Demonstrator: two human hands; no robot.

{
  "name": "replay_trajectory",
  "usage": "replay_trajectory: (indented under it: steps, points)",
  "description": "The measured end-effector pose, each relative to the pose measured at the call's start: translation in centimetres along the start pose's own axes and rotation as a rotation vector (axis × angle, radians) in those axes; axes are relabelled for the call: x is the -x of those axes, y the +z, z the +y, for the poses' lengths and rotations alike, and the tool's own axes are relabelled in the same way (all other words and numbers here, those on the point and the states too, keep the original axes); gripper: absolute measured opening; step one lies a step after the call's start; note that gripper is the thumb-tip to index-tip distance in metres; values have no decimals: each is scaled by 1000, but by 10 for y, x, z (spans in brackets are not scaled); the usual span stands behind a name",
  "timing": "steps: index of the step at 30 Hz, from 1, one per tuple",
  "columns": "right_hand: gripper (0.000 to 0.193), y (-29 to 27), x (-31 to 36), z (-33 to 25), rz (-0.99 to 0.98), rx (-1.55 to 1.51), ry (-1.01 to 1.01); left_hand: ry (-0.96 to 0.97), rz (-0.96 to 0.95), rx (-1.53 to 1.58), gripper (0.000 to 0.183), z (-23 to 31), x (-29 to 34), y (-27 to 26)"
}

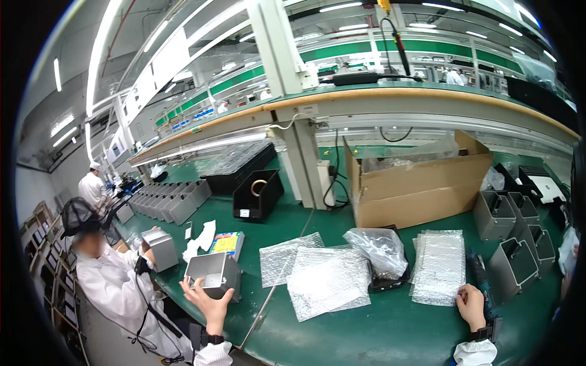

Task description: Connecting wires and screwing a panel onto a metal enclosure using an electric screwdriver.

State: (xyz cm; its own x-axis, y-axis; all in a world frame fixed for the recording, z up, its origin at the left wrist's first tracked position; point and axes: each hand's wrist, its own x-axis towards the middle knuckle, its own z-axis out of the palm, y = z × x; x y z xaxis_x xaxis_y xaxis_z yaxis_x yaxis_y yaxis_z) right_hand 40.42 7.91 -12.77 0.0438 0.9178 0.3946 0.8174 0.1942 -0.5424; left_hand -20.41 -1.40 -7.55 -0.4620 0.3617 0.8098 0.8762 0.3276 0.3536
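My left hand (207, 307) has its fingers and thumb spread at the near side of a grey metal box (228, 274) with an open top. The fingertips overlap the box's near rim; whether they press on it I cannot tell. On the right, my right hand (472, 308) is curled, its fingertips pinched at the lower right corner of a stack of clear bubble wrap sheets (438, 268). More bubble wrap sheets (323, 283) lie spread between my hands. A crumpled clear plastic bag (379, 249) sits on a black tray (390, 282) beside the stack.
A large open cardboard box (421, 194) stands at the back. Several grey boxes (513, 268) stand on the right, near a teal power tool (479, 274). A black bin (257, 198) and a row of grey boxes (177, 201) lie far left. A co-worker (116, 287) holds another grey box (161, 249).
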Motion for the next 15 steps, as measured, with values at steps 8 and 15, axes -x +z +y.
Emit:
replay_trajectory:
  steps: [8,15]
  points:
    - [16,-5,-3,-7,-41,6,-38,490,-41,579,20,151,-1,0]
    - [15,-3,1,1,-34,7,-51,921,-759,1321,32,287,131,51]
